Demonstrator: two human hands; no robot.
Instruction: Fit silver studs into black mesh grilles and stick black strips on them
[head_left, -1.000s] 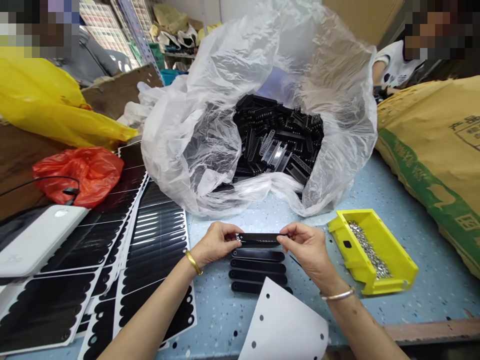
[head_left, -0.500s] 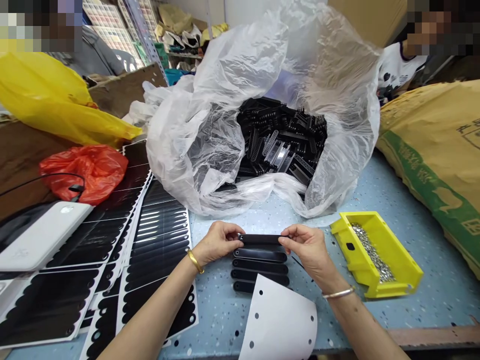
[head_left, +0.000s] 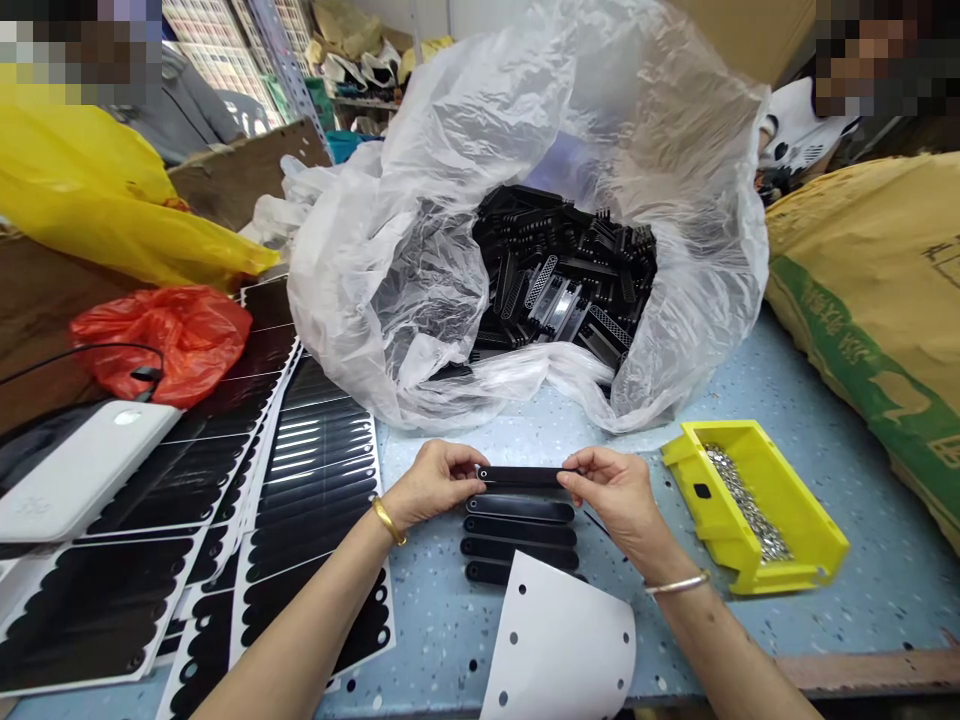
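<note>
Left hand: I read the left hand (head_left: pixel 433 487) pinching the left end of a black strip (head_left: pixel 521 477), thumb on top, fingers behind.
Right hand: the right hand (head_left: pixel 610 497) pinches the strip's right end the same way; the two hands are pressed on it, not spread.
Strip: level in the air, near the table's front edge, just above four black strips (head_left: pixel 517 535) lying side by side on the blue speckled table (head_left: pixel 750 625). A small round eyelet (head_left: pixel 484 474) shows at its left end.
Near front: a white perforated sheet (head_left: pixel 559 640) overlaps the lowest strip.
Left of hands: printed sheets of black die-cut strips (head_left: pixel 315 470) lie stacked.
Right of hands: a yellow plastic bin (head_left: pixel 780 525) holds small silver fasteners (head_left: pixel 742 500).
Behind: a clear plastic bag (head_left: pixel 390 300) holds a heap of black perforated parts (head_left: pixel 562 280).
</note>
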